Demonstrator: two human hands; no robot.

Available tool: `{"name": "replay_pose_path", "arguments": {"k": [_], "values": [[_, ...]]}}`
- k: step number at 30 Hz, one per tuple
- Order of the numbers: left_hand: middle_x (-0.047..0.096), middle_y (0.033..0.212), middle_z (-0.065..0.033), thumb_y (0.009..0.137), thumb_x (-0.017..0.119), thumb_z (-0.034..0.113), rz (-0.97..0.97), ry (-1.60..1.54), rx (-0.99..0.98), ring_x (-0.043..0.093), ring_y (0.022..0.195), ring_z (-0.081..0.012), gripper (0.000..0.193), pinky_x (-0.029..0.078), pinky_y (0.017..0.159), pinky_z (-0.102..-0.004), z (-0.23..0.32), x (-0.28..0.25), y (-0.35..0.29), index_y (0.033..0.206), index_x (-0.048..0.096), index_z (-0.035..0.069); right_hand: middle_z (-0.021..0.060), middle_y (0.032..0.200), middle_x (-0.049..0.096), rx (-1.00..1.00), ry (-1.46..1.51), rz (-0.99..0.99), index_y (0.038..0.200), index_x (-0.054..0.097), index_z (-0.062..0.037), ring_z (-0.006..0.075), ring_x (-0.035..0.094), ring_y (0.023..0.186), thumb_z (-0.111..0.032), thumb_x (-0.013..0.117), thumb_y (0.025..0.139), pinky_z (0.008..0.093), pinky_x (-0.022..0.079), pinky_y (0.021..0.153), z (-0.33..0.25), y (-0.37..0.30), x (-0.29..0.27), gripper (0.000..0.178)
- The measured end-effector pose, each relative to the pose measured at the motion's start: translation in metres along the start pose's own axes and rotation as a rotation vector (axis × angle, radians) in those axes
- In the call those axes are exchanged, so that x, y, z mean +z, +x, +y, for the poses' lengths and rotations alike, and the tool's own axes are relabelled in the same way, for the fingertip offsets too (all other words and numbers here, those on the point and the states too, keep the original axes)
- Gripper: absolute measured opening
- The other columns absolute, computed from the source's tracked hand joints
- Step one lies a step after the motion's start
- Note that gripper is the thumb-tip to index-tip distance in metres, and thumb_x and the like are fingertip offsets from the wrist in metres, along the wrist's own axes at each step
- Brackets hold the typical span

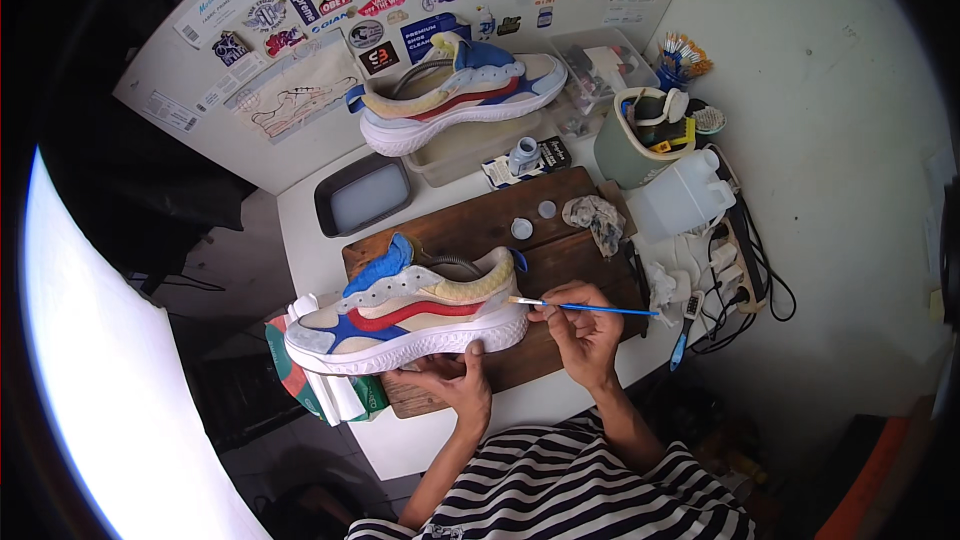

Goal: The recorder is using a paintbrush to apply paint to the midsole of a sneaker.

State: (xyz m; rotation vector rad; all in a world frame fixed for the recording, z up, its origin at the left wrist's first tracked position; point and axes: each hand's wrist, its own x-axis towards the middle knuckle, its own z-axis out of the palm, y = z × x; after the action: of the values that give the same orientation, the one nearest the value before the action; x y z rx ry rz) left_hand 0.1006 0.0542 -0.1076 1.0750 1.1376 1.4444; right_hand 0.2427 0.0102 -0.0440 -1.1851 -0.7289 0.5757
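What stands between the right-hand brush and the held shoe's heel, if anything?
Nothing visible: the brush in the right hand has its tip at the shoe's heel; contact is hard to tell. The left hand holds the sole farther toward the toe, off the brush's line.

a sneaker (410, 315) in cream, pale grey, blue and red, its chunky sole white, is held upright over the edge of a wooden board (580, 272), toe to the left, heel to the right, blue tongue raised; a slim paintbrush (612, 310), blue-handled, lies nearly level, its pale tip at the sneaker's heel
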Motion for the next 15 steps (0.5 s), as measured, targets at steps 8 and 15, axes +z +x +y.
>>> {"name": "replay_pose_path", "arguments": {"k": [8, 15], "values": [[0.022, 0.152, -0.0245, 0.083, 0.074, 0.002, 0.003, -0.012, 0.012, 0.030, 0.139, -0.0326, 0.108, 0.022, 0.118, -0.0450, 0.0023, 0.0011, -0.0001, 0.152, -0.009, 0.015, 0.0141, 0.099, 0.066, 0.021, -0.002, -0.001, 0.102, 0.062, 0.0048, 0.0167, 0.068, 0.089, 0.003, 0.063, 0.091, 0.0271, 0.055, 0.080, 0.0014, -0.0023, 0.0000, 0.011], [0.023, 0.151, -0.0246, 0.082, 0.074, 0.001, 0.017, -0.011, -0.024, 0.030, 0.139, -0.0332, 0.109, 0.022, 0.118, -0.0452, 0.0042, 0.0025, -0.0003, 0.151, -0.008, 0.016, 0.0139, 0.099, 0.067, -0.094, -0.160, -0.088, 0.102, 0.062, 0.0050, 0.0166, 0.067, 0.091, 0.002, 0.065, 0.091, 0.0267, 0.053, 0.081, 0.0039, -0.0013, -0.0008, 0.012]]}}
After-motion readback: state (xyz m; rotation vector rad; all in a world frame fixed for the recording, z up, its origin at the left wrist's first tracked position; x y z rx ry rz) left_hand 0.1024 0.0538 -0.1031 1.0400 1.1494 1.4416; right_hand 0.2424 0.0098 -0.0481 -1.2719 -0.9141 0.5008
